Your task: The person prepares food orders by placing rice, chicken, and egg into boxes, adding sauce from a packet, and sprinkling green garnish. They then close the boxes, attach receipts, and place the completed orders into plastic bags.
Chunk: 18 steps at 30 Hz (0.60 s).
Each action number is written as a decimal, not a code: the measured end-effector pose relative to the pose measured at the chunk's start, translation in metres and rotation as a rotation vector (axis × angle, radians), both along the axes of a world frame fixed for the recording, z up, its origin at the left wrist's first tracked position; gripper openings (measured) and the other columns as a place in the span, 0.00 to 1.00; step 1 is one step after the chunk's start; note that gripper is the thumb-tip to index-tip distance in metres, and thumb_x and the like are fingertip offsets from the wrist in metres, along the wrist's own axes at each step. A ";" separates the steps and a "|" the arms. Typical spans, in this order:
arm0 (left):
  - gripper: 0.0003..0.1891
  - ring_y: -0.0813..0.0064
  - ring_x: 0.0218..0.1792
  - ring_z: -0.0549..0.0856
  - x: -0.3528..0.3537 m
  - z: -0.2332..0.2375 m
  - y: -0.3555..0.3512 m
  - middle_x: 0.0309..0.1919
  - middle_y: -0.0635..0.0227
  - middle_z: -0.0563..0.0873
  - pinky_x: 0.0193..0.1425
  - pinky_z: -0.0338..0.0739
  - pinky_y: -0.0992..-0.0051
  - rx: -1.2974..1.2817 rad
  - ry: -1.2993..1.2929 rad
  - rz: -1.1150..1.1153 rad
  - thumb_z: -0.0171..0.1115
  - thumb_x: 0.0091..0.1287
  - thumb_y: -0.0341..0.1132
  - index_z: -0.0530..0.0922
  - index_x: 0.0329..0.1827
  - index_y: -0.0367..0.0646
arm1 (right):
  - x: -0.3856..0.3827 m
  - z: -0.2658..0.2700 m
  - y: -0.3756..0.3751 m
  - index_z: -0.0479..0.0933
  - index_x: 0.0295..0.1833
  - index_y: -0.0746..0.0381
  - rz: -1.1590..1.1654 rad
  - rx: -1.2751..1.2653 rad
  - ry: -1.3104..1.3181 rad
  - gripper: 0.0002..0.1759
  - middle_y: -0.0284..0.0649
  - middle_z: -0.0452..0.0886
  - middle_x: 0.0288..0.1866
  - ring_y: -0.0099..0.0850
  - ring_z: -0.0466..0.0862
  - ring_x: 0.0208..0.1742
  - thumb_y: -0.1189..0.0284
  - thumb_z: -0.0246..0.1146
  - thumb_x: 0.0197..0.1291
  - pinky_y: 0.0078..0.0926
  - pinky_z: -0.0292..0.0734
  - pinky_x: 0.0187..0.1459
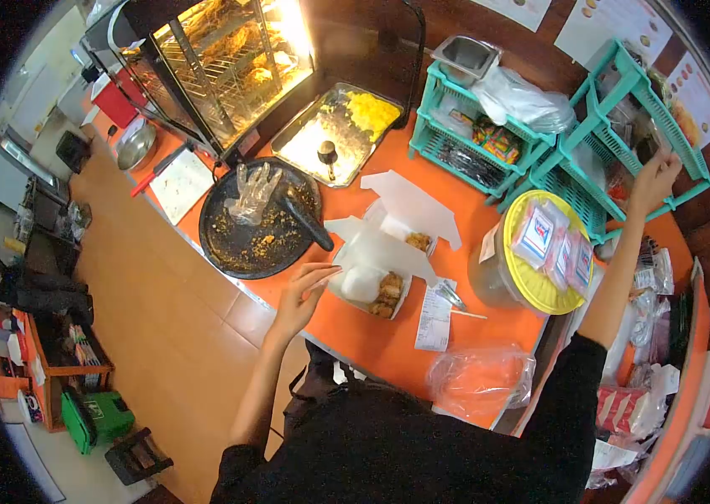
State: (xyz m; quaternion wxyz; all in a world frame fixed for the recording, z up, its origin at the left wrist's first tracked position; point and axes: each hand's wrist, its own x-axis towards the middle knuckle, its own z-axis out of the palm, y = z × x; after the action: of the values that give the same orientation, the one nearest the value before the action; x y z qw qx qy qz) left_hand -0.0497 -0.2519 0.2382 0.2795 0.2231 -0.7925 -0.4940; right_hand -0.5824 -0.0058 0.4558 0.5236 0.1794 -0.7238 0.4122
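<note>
1. On the far left stands the glass warming cabinet [220, 59]. In front of it is a round dark pan [229, 244] with crumbs, a clear glove [252, 191] and a dark scoop [304, 220] in it.
2. My left hand [303, 294] is at the near edge of the open food box [376, 281]. The grip is narrowed to a pinch touching the flap, and I cannot tell if it holds anything.
3. The box sits in the middle of the orange bench [372, 344], with rice and fried pieces inside. I judge the packing to be midway.
4. A receipt [434, 319] lies just beside the box.
5. My right hand [655, 181] is raised to the teal rack [623, 101], fingers curled at a rail. I cannot tell whether it grasps.
6. Any next move calls for a careful pick among crowded shelves.
7. The bench is cluttered, and the floor [145, 311] is pale wood.
</note>
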 end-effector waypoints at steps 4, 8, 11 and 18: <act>0.12 0.63 0.44 0.80 -0.021 -0.037 -0.011 0.42 0.67 0.86 0.46 0.75 0.68 -0.349 -0.271 -0.097 0.60 0.63 0.28 0.86 0.47 0.49 | 0.131 -0.035 0.015 0.72 0.40 0.64 0.598 0.240 -0.490 0.04 0.36 0.79 0.38 0.24 0.79 0.41 0.74 0.57 0.66 0.23 0.72 0.42; 0.12 0.58 0.38 0.83 -0.040 -0.061 -0.022 0.38 0.64 0.86 0.39 0.77 0.64 -0.358 -0.329 -0.115 0.61 0.58 0.25 0.87 0.42 0.47 | 0.242 -0.136 -0.032 0.72 0.38 0.64 0.850 0.417 -0.919 0.06 0.40 0.80 0.30 0.30 0.82 0.32 0.73 0.59 0.64 0.29 0.76 0.35; 0.13 0.56 0.37 0.85 -0.056 -0.049 -0.023 0.38 0.61 0.87 0.41 0.78 0.64 -0.247 -0.219 -0.130 0.60 0.58 0.23 0.86 0.43 0.45 | 0.260 -0.183 -0.079 0.72 0.39 0.64 0.683 0.323 -0.859 0.09 0.46 0.82 0.33 0.39 0.85 0.35 0.70 0.61 0.63 0.36 0.77 0.34; 0.16 0.57 0.46 0.85 -0.102 -0.078 -0.019 0.45 0.57 0.86 0.49 0.79 0.66 -0.094 -0.102 -0.300 0.58 0.57 0.18 0.85 0.46 0.41 | 0.218 -0.302 -0.154 0.76 0.40 0.66 0.946 0.302 -0.875 0.12 0.50 0.83 0.34 0.39 0.86 0.37 0.66 0.61 0.61 0.34 0.79 0.37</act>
State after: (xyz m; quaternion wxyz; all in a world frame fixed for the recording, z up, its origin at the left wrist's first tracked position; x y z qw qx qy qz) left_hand -0.1512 -0.2714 0.1601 0.1720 0.1138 -0.8523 -0.4807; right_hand -0.3641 -0.1602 0.1533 -0.0873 0.3653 -0.7628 0.5263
